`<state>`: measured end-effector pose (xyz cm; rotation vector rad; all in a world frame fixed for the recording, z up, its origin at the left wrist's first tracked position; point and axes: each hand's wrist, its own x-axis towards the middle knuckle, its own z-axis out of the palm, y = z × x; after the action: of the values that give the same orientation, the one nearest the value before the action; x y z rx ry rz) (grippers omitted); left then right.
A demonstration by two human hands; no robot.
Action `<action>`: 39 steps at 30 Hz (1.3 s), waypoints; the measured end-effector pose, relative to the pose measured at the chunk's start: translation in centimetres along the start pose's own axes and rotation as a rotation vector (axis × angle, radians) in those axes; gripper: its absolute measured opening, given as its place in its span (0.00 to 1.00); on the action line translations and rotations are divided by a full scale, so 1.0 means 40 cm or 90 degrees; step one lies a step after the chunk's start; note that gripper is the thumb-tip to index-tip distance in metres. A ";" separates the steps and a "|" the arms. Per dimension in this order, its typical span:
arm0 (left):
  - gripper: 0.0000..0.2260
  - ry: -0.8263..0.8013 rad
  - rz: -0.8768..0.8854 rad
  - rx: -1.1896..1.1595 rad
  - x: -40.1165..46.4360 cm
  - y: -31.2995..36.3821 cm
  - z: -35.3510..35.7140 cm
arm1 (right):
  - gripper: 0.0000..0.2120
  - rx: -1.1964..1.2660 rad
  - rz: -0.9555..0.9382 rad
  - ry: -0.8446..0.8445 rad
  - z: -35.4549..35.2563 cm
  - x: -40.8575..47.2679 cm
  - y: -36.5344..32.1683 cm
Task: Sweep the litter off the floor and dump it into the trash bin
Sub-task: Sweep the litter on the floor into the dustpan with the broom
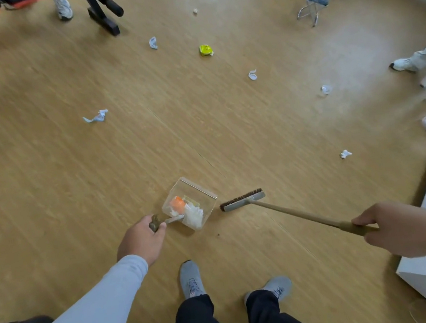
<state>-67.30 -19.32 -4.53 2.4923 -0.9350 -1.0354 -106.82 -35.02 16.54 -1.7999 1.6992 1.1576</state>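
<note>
Left hand (142,239) grips the dustpan (190,204), already loaded; tilting it risks spilling collected litter. Right hand (400,229) grips the broom (243,200), head just right of the pan. Paper scraps (96,116) lie far, well apart; a hard stroke could scatter them.

Wood-grain floor (73,165), small folding stool (314,5) — far right
</note>
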 end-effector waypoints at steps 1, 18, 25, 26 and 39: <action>0.15 0.002 0.001 0.000 -0.002 0.004 0.000 | 0.20 0.010 0.003 0.001 0.005 0.002 0.012; 0.08 -0.021 0.135 0.119 -0.046 0.287 0.037 | 0.07 0.867 0.233 -0.109 0.198 0.051 0.182; 0.09 -0.030 0.211 0.138 -0.057 0.437 0.032 | 0.06 0.970 0.243 -0.070 0.212 0.046 0.252; 0.09 -0.029 0.216 0.138 -0.055 0.451 0.027 | 0.06 0.985 0.243 -0.064 0.217 0.045 0.255; 0.08 -0.065 0.278 0.109 0.050 0.593 0.013 | 0.07 0.971 0.233 -0.045 0.150 0.108 0.142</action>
<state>-77.45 -38.43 5.40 2.2214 -1.5703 -0.9727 -114.33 -34.08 11.08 -0.4831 1.9402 -0.1680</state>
